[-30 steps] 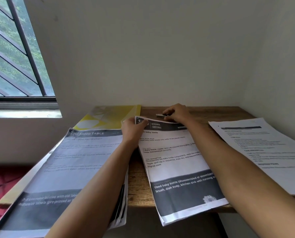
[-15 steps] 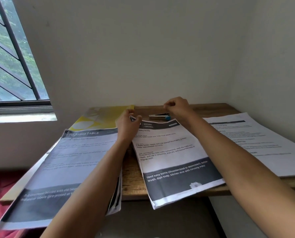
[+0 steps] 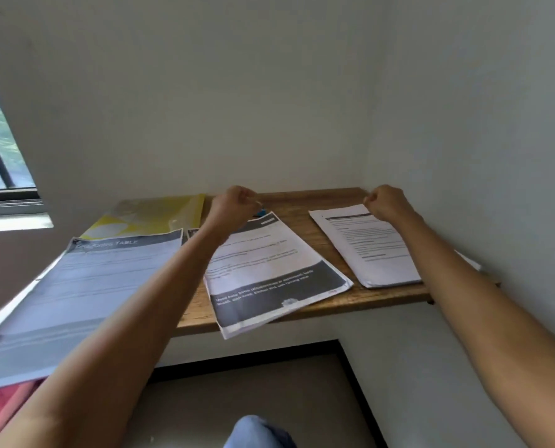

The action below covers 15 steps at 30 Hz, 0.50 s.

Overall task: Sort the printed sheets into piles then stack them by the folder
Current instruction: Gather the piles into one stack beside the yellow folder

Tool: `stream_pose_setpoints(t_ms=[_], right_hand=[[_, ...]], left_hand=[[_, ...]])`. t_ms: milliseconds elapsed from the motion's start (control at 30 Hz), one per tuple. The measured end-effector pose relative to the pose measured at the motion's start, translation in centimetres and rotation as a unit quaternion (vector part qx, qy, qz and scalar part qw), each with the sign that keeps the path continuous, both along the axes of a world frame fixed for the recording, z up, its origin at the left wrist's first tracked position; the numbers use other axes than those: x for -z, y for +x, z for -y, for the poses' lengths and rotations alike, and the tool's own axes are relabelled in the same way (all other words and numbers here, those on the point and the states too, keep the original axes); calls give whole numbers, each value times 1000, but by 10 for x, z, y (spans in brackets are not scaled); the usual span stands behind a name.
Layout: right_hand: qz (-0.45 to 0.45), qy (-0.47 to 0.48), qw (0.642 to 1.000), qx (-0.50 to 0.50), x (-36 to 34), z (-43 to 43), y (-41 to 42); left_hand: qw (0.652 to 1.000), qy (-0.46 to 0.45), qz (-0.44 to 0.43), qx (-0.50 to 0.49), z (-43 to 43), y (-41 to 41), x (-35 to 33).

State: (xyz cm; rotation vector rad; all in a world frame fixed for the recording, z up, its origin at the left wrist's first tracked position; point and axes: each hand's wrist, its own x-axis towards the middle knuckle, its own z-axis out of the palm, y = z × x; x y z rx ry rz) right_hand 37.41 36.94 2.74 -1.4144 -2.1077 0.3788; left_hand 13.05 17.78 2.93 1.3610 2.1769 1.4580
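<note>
Fingers curled, pinching what I cannot tell, my left hand [image 3: 234, 206] is over the middle pile's [image 3: 269, 270] far end, my right hand [image 3: 386, 202] over the right pile's [image 3: 366, 247], both piles lying lengthwise toward me.

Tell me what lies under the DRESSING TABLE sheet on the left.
The yellow folder runs in beneath the far edge of the DRESSING TABLE sheet. Anything else under that sheet is covered by it and cannot be seen.
</note>
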Motion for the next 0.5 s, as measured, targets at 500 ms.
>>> stream_pose_setpoints(t_ms=[500], right_hand=[[148, -43, 983, 97, 34, 21, 73]], left_hand=[[961, -200, 104, 163, -63, 155, 16]])
